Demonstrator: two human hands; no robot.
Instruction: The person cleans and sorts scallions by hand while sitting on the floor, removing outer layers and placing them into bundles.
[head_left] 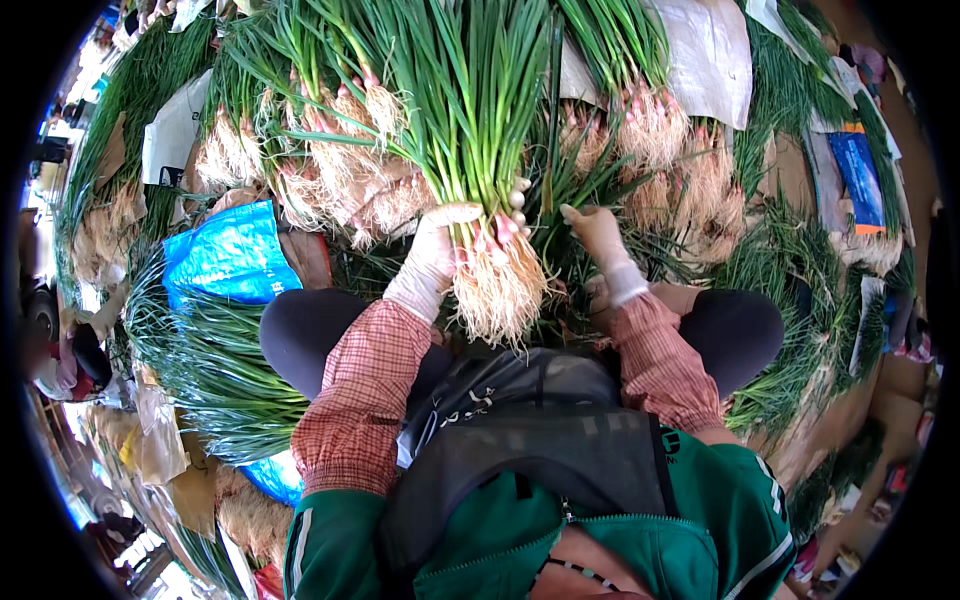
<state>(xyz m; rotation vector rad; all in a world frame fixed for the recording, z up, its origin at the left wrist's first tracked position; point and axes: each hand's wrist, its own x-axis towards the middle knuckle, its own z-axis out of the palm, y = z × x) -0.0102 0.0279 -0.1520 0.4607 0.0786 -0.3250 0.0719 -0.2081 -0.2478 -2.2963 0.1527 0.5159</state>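
My left hand [432,245], in a pale glove, grips a bunch of green garlic [485,185] just above its pinkish bulbs. Long green leaves stretch away from me, and the pale stringy roots [498,290] hang toward my lap. The left fingertips show on the bunch's right side. To the right, apart from the bunch, my gloved right hand [600,238] is closed with its fingers curled. Dark green leaves [560,215] lie around its fingertips; whatever the fingers pinch, if anything, is too small to make out.
More rooted bunches [345,165] lie ahead, with others [655,130] to the right. Blue plastic sheeting [232,252] and a pile of green leaves [230,370] are at my left. Loose greens [790,290] spread on the right, below a blue-and-orange bag [858,175]. A white sack [705,60] lies across the far bunches.
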